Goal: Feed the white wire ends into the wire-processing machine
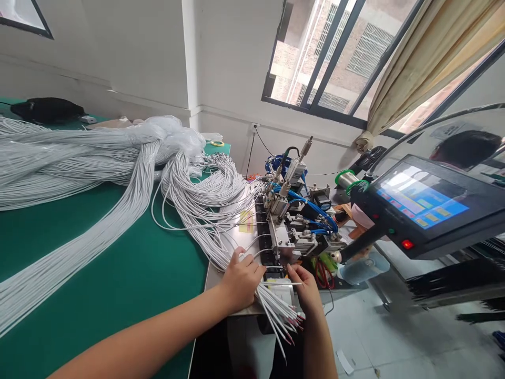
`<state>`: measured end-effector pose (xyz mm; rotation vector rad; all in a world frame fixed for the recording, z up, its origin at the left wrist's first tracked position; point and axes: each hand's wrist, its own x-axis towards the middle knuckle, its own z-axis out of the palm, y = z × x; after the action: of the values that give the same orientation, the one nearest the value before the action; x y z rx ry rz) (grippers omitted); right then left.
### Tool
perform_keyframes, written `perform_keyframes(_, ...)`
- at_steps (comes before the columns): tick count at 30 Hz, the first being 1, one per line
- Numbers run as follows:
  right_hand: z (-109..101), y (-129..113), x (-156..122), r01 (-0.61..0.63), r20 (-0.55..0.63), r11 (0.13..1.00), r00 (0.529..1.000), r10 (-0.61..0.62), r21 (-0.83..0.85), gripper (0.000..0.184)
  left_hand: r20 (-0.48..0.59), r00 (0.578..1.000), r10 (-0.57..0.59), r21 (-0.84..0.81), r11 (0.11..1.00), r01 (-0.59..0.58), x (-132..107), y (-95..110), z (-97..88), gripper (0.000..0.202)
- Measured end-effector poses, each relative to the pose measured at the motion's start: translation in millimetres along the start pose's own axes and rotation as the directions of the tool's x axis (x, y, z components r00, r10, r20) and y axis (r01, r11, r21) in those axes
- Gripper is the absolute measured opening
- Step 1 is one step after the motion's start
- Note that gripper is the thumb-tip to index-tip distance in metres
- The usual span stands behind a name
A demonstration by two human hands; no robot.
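My left hand is closed round a bundle of white cables, whose dark reddish ends fan out toward the front edge of the bench. Close by on the right, my right hand pinches the end of one white cable between thumb and fingers. Just beyond both hands stands a wiring machine with metal cylinders and blue air hoses. Single cables lie across the black strip along its near side. The cable inside my left fist is hidden.
Large bundles of white cable lie over the green table at left. A control screen with a lit red button overhangs the right side. Beside it sits a wire spool. Red-handled scissors rest below the machine.
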<state>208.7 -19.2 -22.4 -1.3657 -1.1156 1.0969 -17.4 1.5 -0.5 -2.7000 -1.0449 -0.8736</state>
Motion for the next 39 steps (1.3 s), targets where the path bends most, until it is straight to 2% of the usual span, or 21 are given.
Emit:
perform_keyframes(2, -11.9, 0.2, -7.8, 0.022, -0.015, 0.999, 1.0, -0.022, 0.031, 0.04, -0.001, 1.0, 0.002, 0.011, 1.0, -0.002, 0.4, 0.0, -1.6, 0.033)
perform_keyframes(5, -28.2, -3.3, -20.8, 0.046, 0.054, 0.994, 0.997, -0.051, 0.099, 0.045, -0.001, 1.0, 0.007, 0.018, 1.0, -0.007, 1.4, 0.1, -3.7, 0.034)
perform_keyframes(9, -33.8, -14.1, -34.3, 0.056, 0.105, 0.998, 0.993, -0.054, -0.01, 0.035, -0.001, 1.0, -0.005, 0.01, 1.0, 0.005, 2.2, 0.4, -5.7, 0.032)
perform_keyframes(15, -15.9, -22.1, -34.5, 0.1, -0.112, 0.991, 0.988, -0.11, -0.092, 0.034, 0.01, 1.0, -0.013, 0.026, 1.0, 0.013, 1.1, 0.7, -4.8, 0.032)
perform_keyframes(21, 0.8, -18.2, -19.6, 0.161, -0.227, 0.985, 0.963, -0.143, 0.062, 0.032, -0.026, 0.999, -0.045, 0.019, 0.999, 0.046, 0.3, 0.0, -1.3, 0.036)
perform_keyframes(23, 3.9, -14.8, -14.5, 0.162, -0.246, 0.984, 0.959, -0.139, 0.075, 0.032, -0.061, 0.998, 0.011, 0.013, 1.0, -0.01, 0.3, -1.3, -1.3, 0.038)
perform_keyframes(26, 5.2, -11.2, -9.1, 0.166, -0.228, 0.986, 0.96, -0.16, 0.008, 0.032, -0.105, 0.974, 0.203, 0.013, 0.979, -0.203, 0.2, -3.2, -2.7, 0.035)
perform_keyframes(29, 1.4, -15.4, -9.1, 0.203, -0.165, 0.96, 0.958, -0.236, -0.193, 0.032, -0.142, 0.946, 0.29, 0.028, 0.957, -0.289, 0.2, -4.1, -4.4, 0.031)
perform_keyframes(31, -4.7, -24.4, -13.0, 0.267, -0.047, 0.893, 0.952, -0.303, -0.361, 0.029, -0.161, 0.94, 0.3, 0.034, 0.954, -0.299, 0.4, -3.9, -4.8, 0.029)
perform_keyframes(33, -13.7, -37.1, -19.4, 0.341, 0.114, 0.821, 0.938, -0.326, -0.457, 0.024, -0.17, 0.94, 0.296, 0.03, 0.955, -0.295, 0.9, -3.4, -4.8, 0.027)
perform_keyframes(37, -31.9, -60.1, -32.9, 0.396, 0.366, 0.82, 0.897, -0.248, -0.414, 0.022, -0.158, 0.949, 0.274, 0.003, 0.961, -0.277, 3.3, -2.3, -5.9, 0.025)
perform_keyframes(39, -34.4, -62.5, -35.5, 0.411, 0.43, 0.852, 0.866, -0.254, -0.325, 0.025, -0.142, 0.946, 0.29, -0.007, 0.956, -0.294, 4.6, -2.2, -7.6, 0.023)
